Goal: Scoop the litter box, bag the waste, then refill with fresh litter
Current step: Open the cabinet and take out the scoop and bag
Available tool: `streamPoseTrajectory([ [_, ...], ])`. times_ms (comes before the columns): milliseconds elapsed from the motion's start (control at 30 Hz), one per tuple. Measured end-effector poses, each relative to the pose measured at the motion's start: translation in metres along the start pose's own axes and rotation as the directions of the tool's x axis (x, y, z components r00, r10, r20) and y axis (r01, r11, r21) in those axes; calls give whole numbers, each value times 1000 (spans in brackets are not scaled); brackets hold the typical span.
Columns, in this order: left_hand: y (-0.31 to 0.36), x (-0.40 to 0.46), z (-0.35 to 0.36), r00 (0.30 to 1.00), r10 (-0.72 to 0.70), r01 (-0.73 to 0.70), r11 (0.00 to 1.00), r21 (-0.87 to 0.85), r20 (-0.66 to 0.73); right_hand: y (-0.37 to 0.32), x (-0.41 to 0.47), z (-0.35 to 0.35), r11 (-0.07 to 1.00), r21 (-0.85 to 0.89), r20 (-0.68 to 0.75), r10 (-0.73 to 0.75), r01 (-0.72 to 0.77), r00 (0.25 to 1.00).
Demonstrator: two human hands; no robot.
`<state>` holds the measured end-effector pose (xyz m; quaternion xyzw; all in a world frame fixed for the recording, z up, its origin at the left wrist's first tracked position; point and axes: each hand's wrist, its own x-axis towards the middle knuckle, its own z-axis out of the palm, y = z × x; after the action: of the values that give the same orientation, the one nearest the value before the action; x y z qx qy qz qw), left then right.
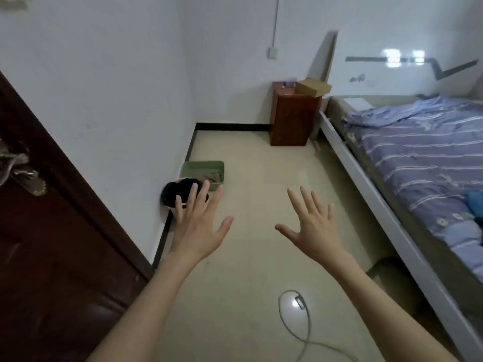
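Observation:
A green litter box (202, 165) sits on the floor against the left wall, with dark matter in its right part. Just in front of it stands a bin lined with a black bag (183, 190), partly hidden by my fingers. My left hand (200, 226) is held out in the air with fingers spread, holding nothing. My right hand (312, 226) is also raised, fingers spread and empty, over the bare floor. Both hands are well short of the litter box.
A dark wooden door (52, 257) stands open at the left. A bed (418, 165) with a striped blue cover fills the right side. A red-brown nightstand (292, 121) with a cardboard box (312, 86) is at the back. A grey cable (300, 317) lies on the tile floor.

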<state>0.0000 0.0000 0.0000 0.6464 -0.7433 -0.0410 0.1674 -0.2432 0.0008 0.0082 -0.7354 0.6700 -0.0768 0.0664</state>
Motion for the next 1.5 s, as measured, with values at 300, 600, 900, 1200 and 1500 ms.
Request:
streamPoseTrajectory([
  [300,-4,47,75,992,-47,39,996,74,119,37,72,40,999,40,58,-4,2,998],
  [600,31,183,121,979,-123,111,991,79,165,109,201,35,996,83,123,-33,23,992],
  [900,23,324,145,981,-122,115,992,53,153,134,343,33,997,51,135,-62,55,989],
  [1200,-24,508,176,978,-36,20,996,82,207,133,519,46,999,43,130,8,-13,992],
  [1500,-51,665,193,962,49,-72,994,77,267,144,656,45,995,51,144,78,-87,986],
])
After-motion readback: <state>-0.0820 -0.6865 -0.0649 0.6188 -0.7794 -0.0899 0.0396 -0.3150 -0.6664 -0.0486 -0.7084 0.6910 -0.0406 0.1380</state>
